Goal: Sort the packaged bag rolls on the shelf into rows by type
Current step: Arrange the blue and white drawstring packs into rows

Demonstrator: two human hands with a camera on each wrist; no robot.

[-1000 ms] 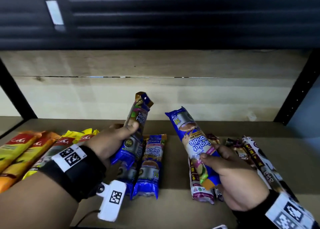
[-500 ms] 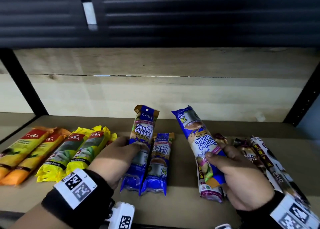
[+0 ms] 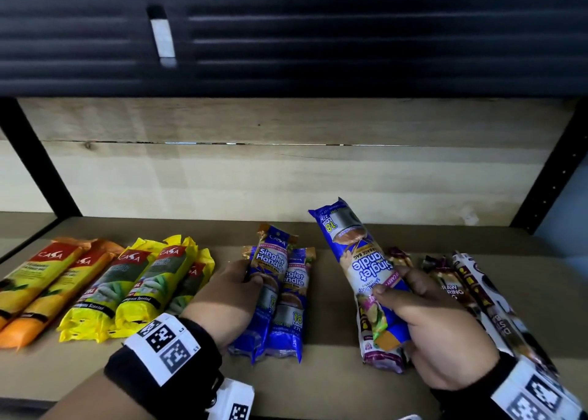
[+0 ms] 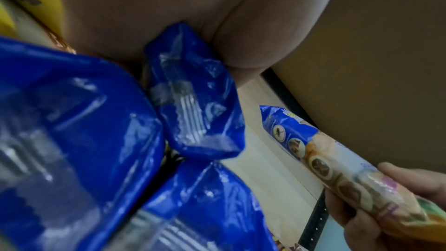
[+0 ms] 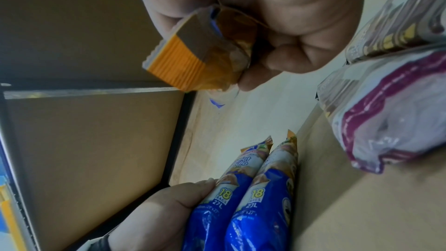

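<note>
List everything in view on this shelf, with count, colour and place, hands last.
orange rolls: two, orange, far left of shelf
yellow rolls: at least three, yellow, right of the orange ones
blue rolls: two lying side by side, centre
raised blue roll: one, blue, held above shelf
purple-ended roll: one, under the raised roll
brown and white rolls: several, far right
shelf: brown board
left hand: grips the left lying blue roll
right hand: holds raised blue roll

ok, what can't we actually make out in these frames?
- Head view: left hand hides its fingers behind the blue roll.
- Head view: brown rolls far right, blurred and cut by the right hand.
- Left wrist view: blue packs fill the frame, print blurred.
</note>
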